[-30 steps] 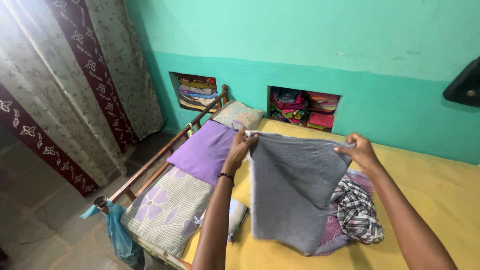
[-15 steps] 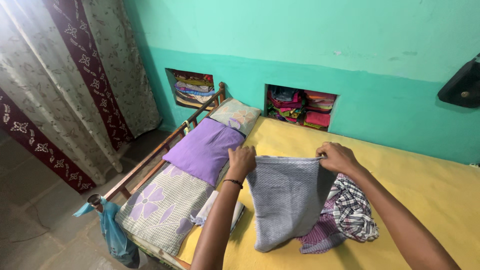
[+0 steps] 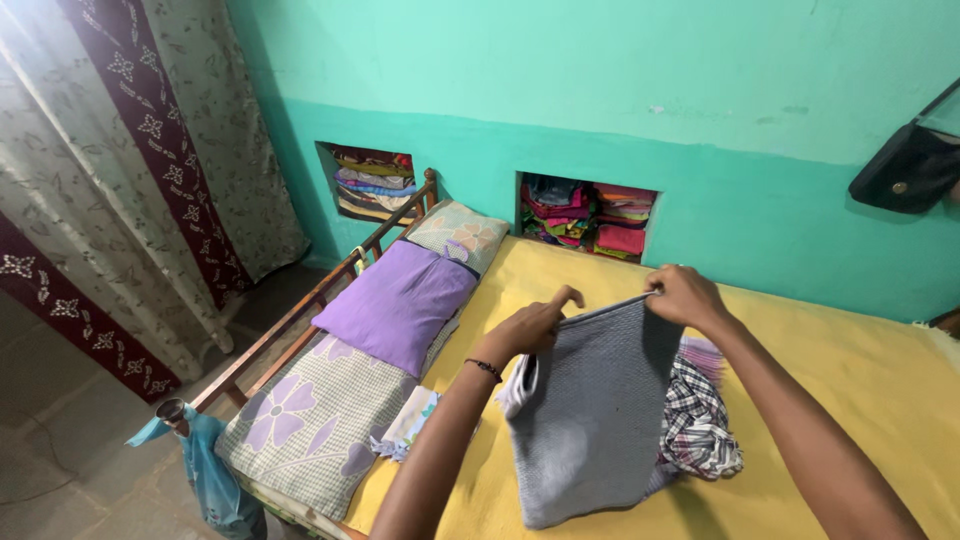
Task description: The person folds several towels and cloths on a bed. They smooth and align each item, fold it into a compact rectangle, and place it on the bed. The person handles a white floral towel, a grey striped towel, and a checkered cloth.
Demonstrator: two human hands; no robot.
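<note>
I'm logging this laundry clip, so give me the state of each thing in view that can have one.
Grey cloth: held up, hanging over the bed, partly folded.
Left hand: gripping the cloth's upper edge.
Right hand: pinching the cloth's top corner.
Plaid cloth: crumpled on the yellow sheet.
Purple pillow: lying flat.
Wall niches: open, stacked with folded clothes.
Curtain: drawn.
Blue bag: hanging from the bed frame's corner.

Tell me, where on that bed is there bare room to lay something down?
The yellow sheet lies bare to the right, between the checked clothes and the green wall, and in a strip below the wall niche. The left side is crowded: purple pillow, flowered pillow. The middle is taken by both hands holding the grey cloth.
</note>
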